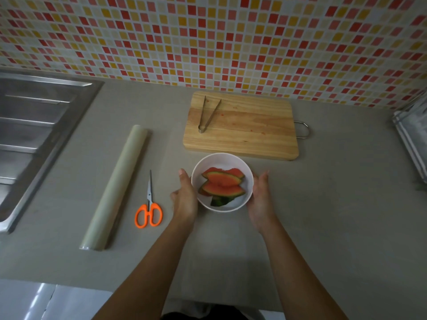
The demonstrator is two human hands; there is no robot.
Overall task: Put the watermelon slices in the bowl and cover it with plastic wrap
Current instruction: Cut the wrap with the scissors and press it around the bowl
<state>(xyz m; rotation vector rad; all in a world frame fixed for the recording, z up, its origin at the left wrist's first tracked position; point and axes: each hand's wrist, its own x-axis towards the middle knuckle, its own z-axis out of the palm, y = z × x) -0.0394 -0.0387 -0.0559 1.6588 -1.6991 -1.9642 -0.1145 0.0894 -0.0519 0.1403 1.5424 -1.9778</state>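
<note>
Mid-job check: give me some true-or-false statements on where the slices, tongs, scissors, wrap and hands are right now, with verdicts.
1. The watermelon slices lie in the bowl. True.
2. The tongs lie in the bowl. False: they lie on the cutting board.
3. The scissors lie between the plastic wrap roll and the left hand. True.
4. Plastic wrap covers the bowl. False: it is uncovered; the roll lies on the counter.
5. The right hand holds the scissors. False: it is at the bowl's right side.

The bare left hand (184, 197) and bare right hand (261, 197) reach forward, palms facing each other. Their fingers are straight.
</note>
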